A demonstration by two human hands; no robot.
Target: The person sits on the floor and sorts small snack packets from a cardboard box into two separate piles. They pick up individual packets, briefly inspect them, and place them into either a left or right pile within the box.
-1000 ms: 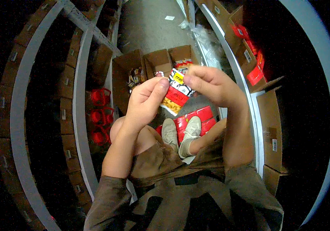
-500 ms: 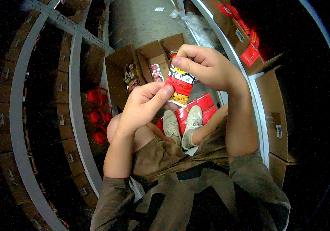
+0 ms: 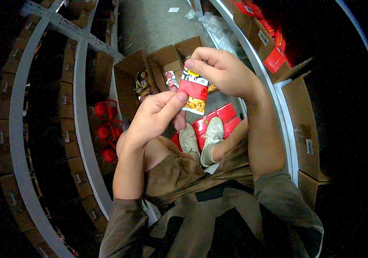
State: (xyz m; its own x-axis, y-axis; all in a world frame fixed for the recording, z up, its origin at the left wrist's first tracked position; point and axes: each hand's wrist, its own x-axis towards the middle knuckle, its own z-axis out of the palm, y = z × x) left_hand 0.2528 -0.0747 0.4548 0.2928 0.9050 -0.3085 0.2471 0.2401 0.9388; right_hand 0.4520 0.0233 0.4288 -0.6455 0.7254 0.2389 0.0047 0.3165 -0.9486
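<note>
A red, white and yellow snack packet [image 3: 196, 92] is pinched between the left hand [image 3: 158, 114] at its lower left edge and the right hand [image 3: 222, 71] at its top. Beyond them stand open cardboard cartons [image 3: 166, 59], partly blocked by the right hand; nearer the body, shoes [image 3: 213, 132] partly cover red packages [image 3: 226, 112].

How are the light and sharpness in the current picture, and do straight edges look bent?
Head view: both sides dark and grainy; head view: the shelf post at left bows; head view: the snack bag between left hand and right hand lit, its fine print blurred.
</note>
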